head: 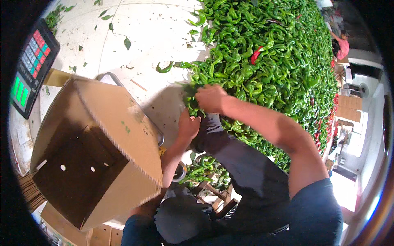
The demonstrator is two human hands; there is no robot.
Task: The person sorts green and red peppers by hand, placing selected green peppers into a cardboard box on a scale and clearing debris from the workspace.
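Note:
A large heap of green peppers (pixel 246 70) spreads over the floor in front of me. My left hand (pixel 188 127) is curled at the near edge of the heap, with a few green peppers (pixel 192 106) sticking out of its grip. Just above it, my right hand (pixel 211 97) is bent over the same edge, touching the peppers. Its fingertips are hidden, so I cannot see whether it grips any. To the left of my arms, a cardboard box (pixel 120 113) with raised flaps stands over a metal scale platform (pixel 111 78). The visible inside of the box shows bare cardboard.
A scale display with keypad (pixel 35 67) rises beyond the box. One red pepper (pixel 255 56) lies on the heap. Loose leaves (pixel 127 43) dot the pale floor (pixel 154 30). By my legs are a wooden stool (pixel 215 193) and more peppers (pixel 206 166). A person (pixel 341 46) is far right.

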